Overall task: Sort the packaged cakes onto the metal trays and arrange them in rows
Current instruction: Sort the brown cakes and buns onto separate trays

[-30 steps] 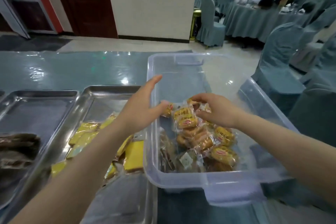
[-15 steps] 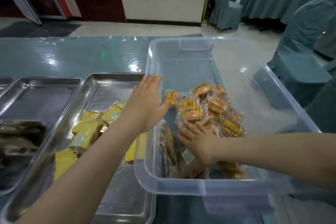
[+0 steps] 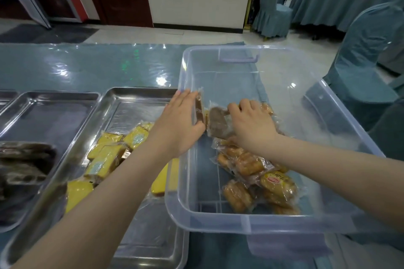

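1. My right hand (image 3: 251, 124) has come up from the bottom of the tub (image 3: 328, 102), fingers now curled on a brown cake (image 3: 217, 123).
2. My left hand (image 3: 181, 124) pinches another brown cake (image 3: 199, 109) beside it, so both can go to a tray (image 3: 140, 91).
3. Golden cakes (image 3: 247, 164) wait below my right wrist; my palms hide the wrappers' far edges.

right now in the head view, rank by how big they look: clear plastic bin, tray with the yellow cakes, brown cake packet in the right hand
1. clear plastic bin
2. tray with the yellow cakes, partly hidden, so unsure against the bin
3. brown cake packet, gripped by the right hand, clearly smallest
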{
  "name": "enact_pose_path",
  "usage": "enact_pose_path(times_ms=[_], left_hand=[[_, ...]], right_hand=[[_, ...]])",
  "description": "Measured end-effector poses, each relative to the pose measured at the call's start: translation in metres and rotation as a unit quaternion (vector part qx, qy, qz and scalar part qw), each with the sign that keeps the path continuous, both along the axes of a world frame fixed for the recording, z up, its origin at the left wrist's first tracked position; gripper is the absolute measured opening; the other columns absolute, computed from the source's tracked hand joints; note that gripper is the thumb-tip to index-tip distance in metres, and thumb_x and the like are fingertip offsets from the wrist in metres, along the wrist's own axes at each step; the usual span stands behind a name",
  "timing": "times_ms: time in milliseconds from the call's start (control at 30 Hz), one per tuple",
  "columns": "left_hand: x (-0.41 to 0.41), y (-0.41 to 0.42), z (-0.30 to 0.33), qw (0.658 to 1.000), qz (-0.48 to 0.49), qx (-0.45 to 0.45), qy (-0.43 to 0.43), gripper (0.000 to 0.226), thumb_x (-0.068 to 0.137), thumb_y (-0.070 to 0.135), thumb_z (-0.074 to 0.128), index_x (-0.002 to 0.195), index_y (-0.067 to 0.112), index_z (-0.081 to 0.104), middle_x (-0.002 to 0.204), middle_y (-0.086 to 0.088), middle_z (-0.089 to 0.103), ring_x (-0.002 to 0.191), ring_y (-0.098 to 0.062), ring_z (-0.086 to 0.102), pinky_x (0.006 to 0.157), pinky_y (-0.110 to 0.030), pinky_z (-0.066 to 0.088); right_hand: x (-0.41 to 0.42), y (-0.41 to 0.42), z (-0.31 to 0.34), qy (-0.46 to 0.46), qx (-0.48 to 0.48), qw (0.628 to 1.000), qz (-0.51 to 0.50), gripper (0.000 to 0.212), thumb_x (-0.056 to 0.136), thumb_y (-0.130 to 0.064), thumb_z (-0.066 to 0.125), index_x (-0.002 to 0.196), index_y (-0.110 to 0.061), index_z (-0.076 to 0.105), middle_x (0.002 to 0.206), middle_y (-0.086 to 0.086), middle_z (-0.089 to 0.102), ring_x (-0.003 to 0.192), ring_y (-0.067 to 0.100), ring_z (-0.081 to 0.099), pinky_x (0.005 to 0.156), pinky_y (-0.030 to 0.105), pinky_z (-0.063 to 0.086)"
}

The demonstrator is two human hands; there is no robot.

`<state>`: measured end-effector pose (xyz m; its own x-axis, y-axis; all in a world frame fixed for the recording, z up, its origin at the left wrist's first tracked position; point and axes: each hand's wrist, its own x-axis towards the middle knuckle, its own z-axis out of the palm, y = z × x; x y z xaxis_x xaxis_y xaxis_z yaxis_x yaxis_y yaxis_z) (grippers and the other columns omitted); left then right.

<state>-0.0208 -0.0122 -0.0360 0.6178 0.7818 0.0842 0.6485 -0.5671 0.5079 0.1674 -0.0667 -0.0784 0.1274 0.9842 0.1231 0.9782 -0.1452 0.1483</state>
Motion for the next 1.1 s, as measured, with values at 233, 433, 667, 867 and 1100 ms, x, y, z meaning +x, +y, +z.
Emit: enact_pose_path(times_ms=[233, 433, 667, 867, 1100], left_hand=[[-0.001, -0.001, -0.001, 1.000, 0.002, 0.000, 0.000, 0.073, 0.089, 0.023, 0.047, 0.151, 0.021, 0.009, 0.159, 0.007, 0.004, 0.143, -0.007, -0.005, 0.107, -0.021, -0.001], [-0.002, 0.000, 0.000, 1.000, -0.002, 0.000, 0.007, 0.074, 0.088, 0.022, 0.047, 0.151, 0.019, 0.007, 0.159, 0.004, 0.003, 0.144, -0.009, -0.005, 0.110, -0.023, 0.000], [-0.001, 0.003, -0.003, 1.000, 0.002, -0.006, -0.010, 0.072, 0.088, 0.020, 0.047, 0.151, 0.020, 0.012, 0.159, 0.007, 0.003, 0.143, -0.006, -0.004, 0.108, -0.018, -0.002], [0.000, 0.003, -0.005, 1.000, 0.004, -0.008, -0.018, 0.073, 0.088, 0.019, 0.048, 0.151, 0.022, 0.011, 0.158, 0.009, 0.004, 0.143, -0.004, -0.003, 0.109, -0.019, -0.001], [0.000, 0.004, -0.006, 0.999, 0.006, -0.011, -0.033, 0.073, 0.087, 0.020, 0.048, 0.150, 0.023, 0.013, 0.158, 0.009, 0.008, 0.143, -0.005, -0.001, 0.107, -0.019, 0.001]], right_hand=[[0.032, 0.036, -0.002, 0.161, 0.032, 0.982, -0.096, 0.049, 0.085, -0.027, 0.056, 0.128, -0.010, 0.040, 0.125, 0.015, 0.046, 0.115, 0.033, 0.040, 0.090, 0.042, 0.040], [0.039, 0.078, -0.006, 0.231, 0.035, 0.965, -0.116, 0.061, 0.083, -0.020, 0.067, 0.132, -0.029, 0.032, 0.116, 0.013, 0.052, 0.082, 0.033, 0.057, 0.067, 0.042, 0.053], [0.006, 0.096, -0.053, 0.293, -0.131, 0.947, -0.029, 0.070, 0.089, -0.065, 0.043, 0.146, -0.028, 0.030, 0.146, 0.014, 0.034, 0.121, 0.035, 0.049, 0.098, 0.041, 0.040], [0.009, 0.095, -0.058, 0.325, -0.053, 0.943, -0.051, 0.033, 0.096, -0.032, 0.050, 0.127, -0.023, 0.055, 0.113, 0.007, 0.065, 0.093, 0.026, 0.060, 0.071, 0.032, 0.047], [0.023, 0.070, -0.008, 0.376, 0.019, 0.925, -0.040, 0.018, 0.094, -0.021, 0.052, 0.082, -0.027, 0.064, 0.080, -0.001, 0.067, 0.073, 0.021, 0.061, 0.056, 0.026, 0.044]])
